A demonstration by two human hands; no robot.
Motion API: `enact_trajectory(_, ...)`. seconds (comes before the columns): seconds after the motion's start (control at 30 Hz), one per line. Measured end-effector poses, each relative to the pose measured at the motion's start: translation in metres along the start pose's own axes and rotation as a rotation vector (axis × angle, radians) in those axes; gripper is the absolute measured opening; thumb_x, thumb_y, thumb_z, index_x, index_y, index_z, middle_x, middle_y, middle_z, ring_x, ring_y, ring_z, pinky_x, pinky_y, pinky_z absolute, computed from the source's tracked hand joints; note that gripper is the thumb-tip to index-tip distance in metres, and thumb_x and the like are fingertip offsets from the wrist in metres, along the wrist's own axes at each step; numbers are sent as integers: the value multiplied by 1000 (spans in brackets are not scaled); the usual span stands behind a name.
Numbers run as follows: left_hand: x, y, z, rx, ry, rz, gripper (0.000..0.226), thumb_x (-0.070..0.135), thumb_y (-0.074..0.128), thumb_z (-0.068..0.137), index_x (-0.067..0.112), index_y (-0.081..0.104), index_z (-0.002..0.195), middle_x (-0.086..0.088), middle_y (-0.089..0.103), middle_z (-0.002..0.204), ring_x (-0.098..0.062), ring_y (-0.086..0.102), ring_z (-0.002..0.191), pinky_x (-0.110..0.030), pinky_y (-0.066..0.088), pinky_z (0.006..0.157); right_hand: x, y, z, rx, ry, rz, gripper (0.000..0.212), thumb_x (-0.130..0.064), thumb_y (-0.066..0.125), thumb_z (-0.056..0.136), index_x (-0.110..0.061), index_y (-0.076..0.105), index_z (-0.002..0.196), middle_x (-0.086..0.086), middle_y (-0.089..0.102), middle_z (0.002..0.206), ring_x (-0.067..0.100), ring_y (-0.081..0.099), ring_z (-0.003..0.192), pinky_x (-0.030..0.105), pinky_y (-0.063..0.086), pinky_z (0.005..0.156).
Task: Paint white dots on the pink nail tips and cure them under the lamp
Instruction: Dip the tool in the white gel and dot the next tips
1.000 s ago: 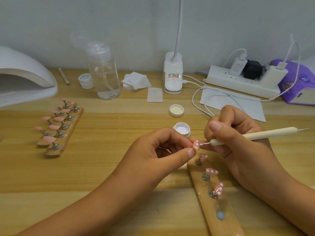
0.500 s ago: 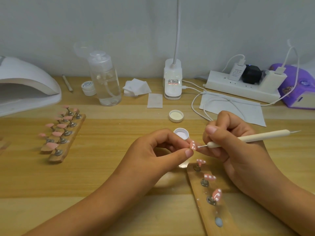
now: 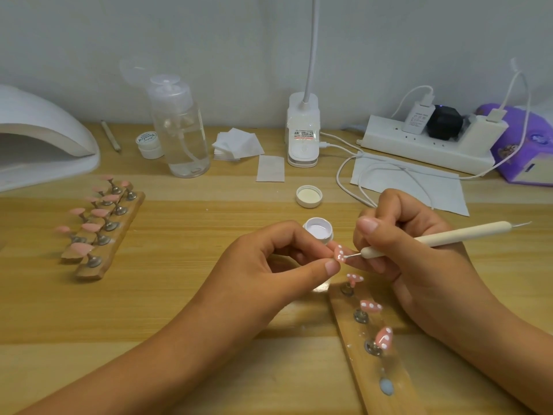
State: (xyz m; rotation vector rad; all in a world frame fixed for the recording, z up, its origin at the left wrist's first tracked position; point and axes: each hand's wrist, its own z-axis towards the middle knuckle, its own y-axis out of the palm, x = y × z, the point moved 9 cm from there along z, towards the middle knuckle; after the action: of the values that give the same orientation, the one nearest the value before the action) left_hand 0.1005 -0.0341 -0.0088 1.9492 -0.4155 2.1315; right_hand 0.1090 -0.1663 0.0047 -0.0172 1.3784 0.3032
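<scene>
Dotting tool [image 3: 434, 238] point has closed onto the lower part of the pink nail tip [image 3: 339, 252], centre frame. My left fingers [image 3: 330, 268] pinch that tip; right fingers [image 3: 366, 227] grip the tool. Judgement: dotting continues; curing lamp [image 3: 45, 145], upper left, not yet used.

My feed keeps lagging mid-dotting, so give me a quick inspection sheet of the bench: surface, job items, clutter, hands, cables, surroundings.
Surface: wooden table, a few white specks by the near holder strip.
Job's things: pink nail tip, already dotted, at the dotting tool point; open white paint pot behind it; three dotted tips on the near holder strip; plain pink tips racked at left; curing lamp far left.
Clutter: pump bottle, small jar, wipes, loose lid, paper sheet, purple box.
Grippers: left hand pinches the pink nail tip; right hand grips the dotting tool.
Cables: white cables loop from the power strip onto the table behind the right hand.
Surroundings: plain wall; desk lamp base at the back.
</scene>
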Motion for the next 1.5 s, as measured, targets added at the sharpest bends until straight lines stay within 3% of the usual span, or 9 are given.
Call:
enact_trajectory(0.6,1,0,0,8,9,9,5,26,74,69,24,71,73,15,71,76,-5,60,72,-13,48,64,-1,0,0,-21,-23,-28,24,-27,68,75,-26,51,59,-4,50,56,4,46,50,17,45,56)
enact_trajectory(0.8,0,-1,0,8,7,10,6,25,74,70,22,71,74,12,73,82,-13,64,76,-15,51,67,-1,-1,-1,-20,-25,-48,22,-28,67,75,-27,52,59,-4,51,57,4,45,50,18,45,56)
enact_trajectory(0.97,1,-1,0,2,7,12,6,25,76,71,23,71,74,14,72,79,-7,62,73,-13,49,65,-2,1,-1,-26,-42,-17,22,-25,66,76,-26,52,59,-5,50,56,3,47,50,16,45,56)
enact_trajectory(1.5,0,-1,0,-2,18,19,4,26,74,70,25,71,73,15,73,81,-7,62,74,-14,50,67,-3,1,-1,-27,-41,-25,22,-25,66,75,-26,52,58,-3,49,56,4,46,50,14,44,55)
